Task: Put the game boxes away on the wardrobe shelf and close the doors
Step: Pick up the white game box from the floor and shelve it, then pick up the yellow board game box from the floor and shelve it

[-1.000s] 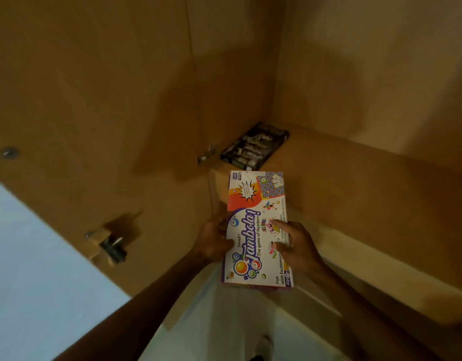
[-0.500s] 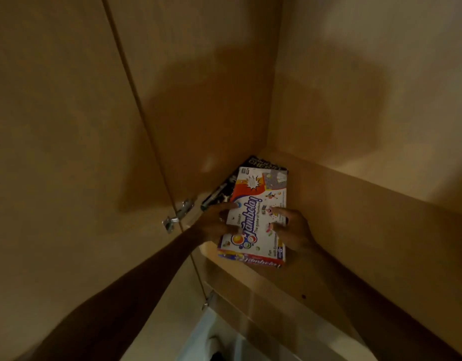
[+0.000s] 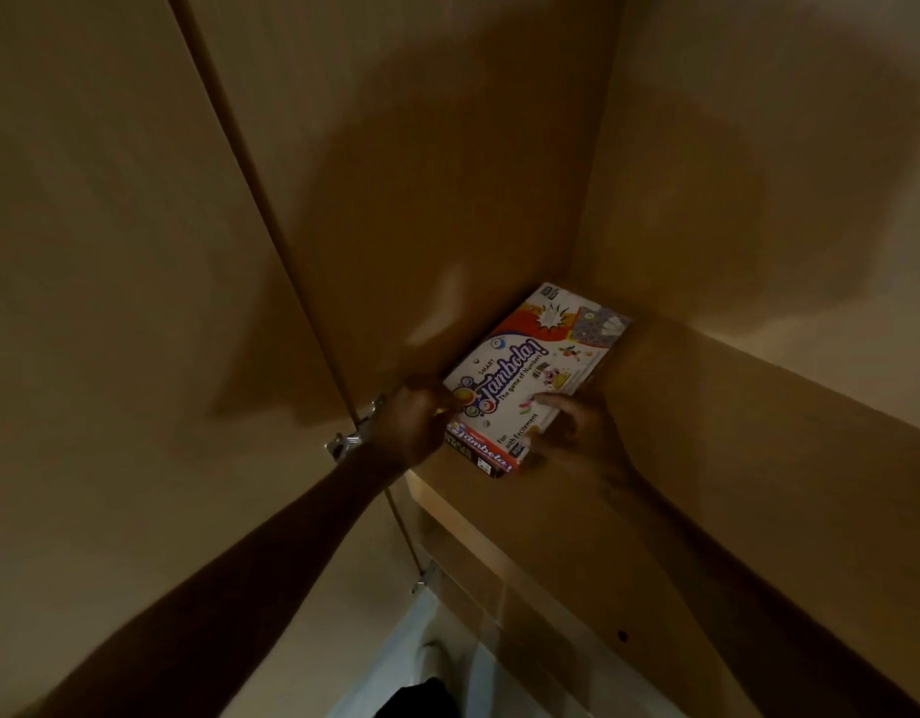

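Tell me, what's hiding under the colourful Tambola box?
A dark game box; only its near edge peeks out below the Tambola box. The rest is covered and cannot be seen.

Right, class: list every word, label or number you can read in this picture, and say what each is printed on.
"SMART": lid of the white and red cardboard game box.
"Tambola!": big purple title on that lid, and again on its red near edge.
"The game of Numbers": under the title.
"Fun with Excitement": lid's near end.
Corner badges, and print on the dark box underneath: too small to read.
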Available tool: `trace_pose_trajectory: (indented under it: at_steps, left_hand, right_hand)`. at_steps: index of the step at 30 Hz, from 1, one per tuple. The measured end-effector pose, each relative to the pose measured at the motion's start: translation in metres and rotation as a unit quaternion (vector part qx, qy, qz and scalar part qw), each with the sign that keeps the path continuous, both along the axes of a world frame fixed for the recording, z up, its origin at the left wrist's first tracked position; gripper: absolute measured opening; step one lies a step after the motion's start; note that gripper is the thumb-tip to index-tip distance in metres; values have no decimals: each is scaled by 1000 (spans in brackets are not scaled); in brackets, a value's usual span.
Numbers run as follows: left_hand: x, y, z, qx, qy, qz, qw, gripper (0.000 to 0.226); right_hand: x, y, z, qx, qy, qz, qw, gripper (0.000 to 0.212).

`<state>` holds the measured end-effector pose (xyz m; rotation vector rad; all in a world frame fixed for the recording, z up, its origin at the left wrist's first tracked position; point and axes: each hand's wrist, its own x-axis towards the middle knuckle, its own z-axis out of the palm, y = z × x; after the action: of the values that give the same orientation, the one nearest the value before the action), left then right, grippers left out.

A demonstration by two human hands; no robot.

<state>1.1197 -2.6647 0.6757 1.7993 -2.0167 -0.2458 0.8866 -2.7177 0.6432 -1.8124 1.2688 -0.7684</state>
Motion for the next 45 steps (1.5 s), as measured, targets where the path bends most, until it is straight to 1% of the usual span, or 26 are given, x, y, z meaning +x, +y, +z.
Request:
trace_pose_trajectory:
  at_steps: [2,4,6,8,10,12,13,17,20,22,24,27,30,32,35,38,40,43,45]
  left_hand:
    - [-4,6,-8,-27,-13,23,999,23]
    - [-4,10,-11,-45,-14,32,998,27]
    - [-2,13,-13,-51,-19,32,998,36]
    - [-1,17,-16,-34,-32,32,998,47]
    - [-1,21,-20,13,-38,45,998,57]
    - [-3,27,-23,65,-9,63,996,63]
    - [-6,33,-24,74,14,71,995,63]
    - [-17,64,-33,79,100,136,982,54]
    - [-23,103,-44,85,171,191,963,48]
    - [-28,136,-54,82,216,212,950,42]
    - [-32,174,-66,83,262,240,931,37]
    - [-36,229,-79,80,317,297,897,34]
    - [-35,293,-87,54,362,373,852,30]
    - [-33,345,-95,35,387,429,815,29]
    - [-35,432,-104,12,426,502,753,27]
    - [-40,528,-110,-26,441,569,693,27]
    - [-43,580,-114,-42,441,603,664,26]
    - [-51,680,-119,-74,427,660,614,25]
    - [-57,745,-124,-82,413,690,588,27]
  right_hand:
    - [3,4,-5,-2,-10,41,999,59]
    - [9,4,-11,-12,-6,42,999,61]
    - [17,1,-13,-24,2,33,999,61]
    - [23,-2,-14,-21,6,29,999,63]
    - [23,-5,-15,-19,15,33,999,62]
    - [20,-3,-17,-23,13,48,998,60]
    - [18,1,-16,-25,9,56,998,59]
    - [11,30,-15,-36,22,70,997,58]
    - [5,67,-12,-53,-2,87,995,54]
    - [6,95,-14,-42,-23,85,995,52]
    - [12,125,-20,-11,-44,96,994,47]
    - [27,168,-29,46,-34,150,987,45]
    - [45,212,-44,89,-5,198,976,46]
    - [61,246,-54,105,20,254,961,48]
    - [87,307,-66,114,67,338,932,48]
    - [118,381,-76,127,92,422,893,47]
    - [134,426,-79,130,98,464,871,45]
    - [162,518,-84,128,112,538,825,42]
    - [177,581,-85,121,120,577,798,42]
